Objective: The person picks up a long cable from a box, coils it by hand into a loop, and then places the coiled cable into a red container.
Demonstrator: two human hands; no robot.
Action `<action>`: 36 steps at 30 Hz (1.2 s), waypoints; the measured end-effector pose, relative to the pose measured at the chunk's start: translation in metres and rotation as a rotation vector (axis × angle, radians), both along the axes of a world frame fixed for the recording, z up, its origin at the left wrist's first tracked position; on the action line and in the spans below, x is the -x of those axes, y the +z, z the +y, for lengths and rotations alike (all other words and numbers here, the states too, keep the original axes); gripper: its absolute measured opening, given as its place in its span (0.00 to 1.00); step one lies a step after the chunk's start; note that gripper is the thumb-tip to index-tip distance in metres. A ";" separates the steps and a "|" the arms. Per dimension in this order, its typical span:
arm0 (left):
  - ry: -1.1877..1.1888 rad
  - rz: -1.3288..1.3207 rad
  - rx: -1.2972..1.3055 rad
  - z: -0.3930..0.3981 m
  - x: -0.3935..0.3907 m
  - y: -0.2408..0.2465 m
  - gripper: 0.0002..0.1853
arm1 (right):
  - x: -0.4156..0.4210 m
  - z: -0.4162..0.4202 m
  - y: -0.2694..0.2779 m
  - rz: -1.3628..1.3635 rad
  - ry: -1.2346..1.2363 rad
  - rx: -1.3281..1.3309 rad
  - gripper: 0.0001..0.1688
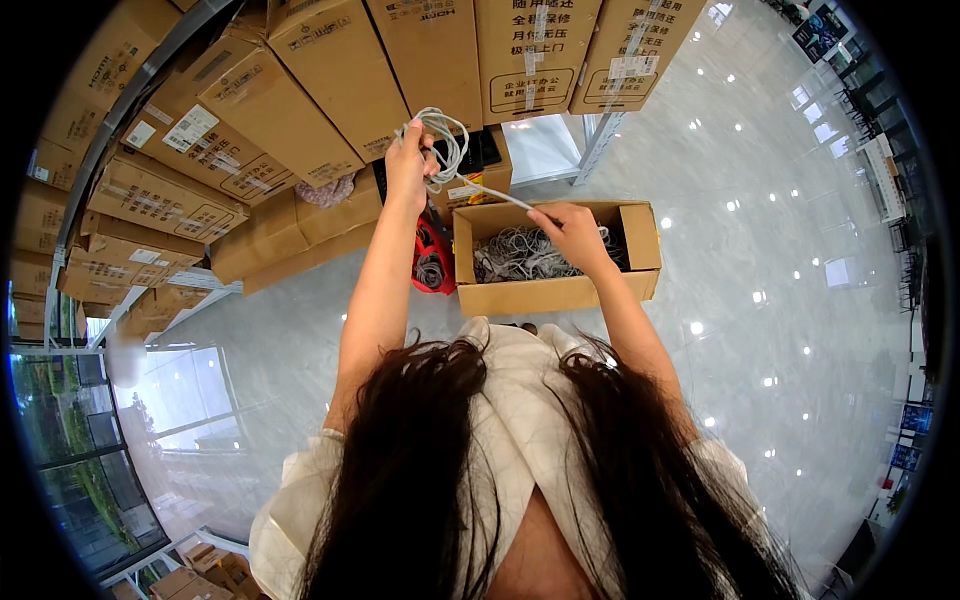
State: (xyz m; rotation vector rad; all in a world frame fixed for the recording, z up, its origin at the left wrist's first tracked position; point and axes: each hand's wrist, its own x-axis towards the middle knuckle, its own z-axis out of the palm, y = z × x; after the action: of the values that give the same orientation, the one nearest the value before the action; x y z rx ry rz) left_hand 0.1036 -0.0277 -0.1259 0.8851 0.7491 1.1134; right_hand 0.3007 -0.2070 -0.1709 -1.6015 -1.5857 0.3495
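My left hand (pixel 410 163) grips a loosely coiled grey cable (pixel 452 150), held up in front of the stacked cartons. From that coil one length of cable runs down to the right, where my right hand (pixel 568 231) pinches it between thumb and fingers. Below my right hand stands an open cardboard box (pixel 540 295), its flaps folded outward. A tangle of grey and white cables (pixel 517 253) fills it, partly hidden by my right hand and forearm.
Tall cardboard cartons (pixel 330 67) line a shelf ahead and to the left. A red bag (pixel 431 255) with coiled cable sits left of the open box. A pale metal shelf post (pixel 600 146) rises beyond it. Glossy grey floor (pixel 750 300) extends to the right.
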 end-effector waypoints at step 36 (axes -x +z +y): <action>-0.339 0.292 -0.299 -0.040 -0.046 0.021 0.17 | 0.044 0.028 0.069 -0.512 0.229 -0.157 0.12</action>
State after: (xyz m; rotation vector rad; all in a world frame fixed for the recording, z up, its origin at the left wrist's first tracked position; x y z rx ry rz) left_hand 0.1495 -0.0679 -0.1047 1.3942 0.6452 0.8122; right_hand 0.2570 -0.1792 -0.1021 -1.4604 -2.1335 -0.0789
